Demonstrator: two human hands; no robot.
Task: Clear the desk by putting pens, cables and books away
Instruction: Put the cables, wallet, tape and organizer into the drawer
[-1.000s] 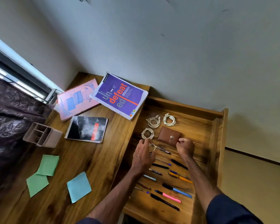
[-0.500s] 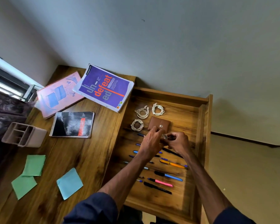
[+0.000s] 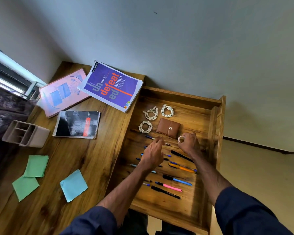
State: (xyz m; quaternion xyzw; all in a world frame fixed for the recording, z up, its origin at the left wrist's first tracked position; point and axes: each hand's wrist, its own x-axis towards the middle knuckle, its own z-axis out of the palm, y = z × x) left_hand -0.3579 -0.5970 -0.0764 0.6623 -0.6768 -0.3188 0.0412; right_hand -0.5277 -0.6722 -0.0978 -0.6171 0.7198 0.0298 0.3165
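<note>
My right hand (image 3: 189, 144) grips a small coiled white cable (image 3: 181, 139) above the wooden drawer (image 3: 215, 133), just right of a brown wallet (image 3: 168, 128). My left hand (image 3: 153, 153) hovers over the pens with its fingers curled, the fingertips hidden behind the hand. Three more coiled white cables (image 3: 150, 113) lie at the drawer's far end. Several pens (image 3: 172, 187) lie in rows across the drawer. On the desk are a purple book (image 3: 111, 85), a pink book (image 3: 63, 92) and a black spiral notebook (image 3: 77, 123).
A beige pen holder (image 3: 25, 133) lies on its side at the desk's left edge. Two green sticky notes (image 3: 36, 165) and a blue one (image 3: 73, 184) lie near the desk's front. A dark curtain and a window are on the left, the wall behind.
The small coil passed from my left hand to my right. The hands met over the drawer, then drew apart, the right one carrying the coil to the right.
</note>
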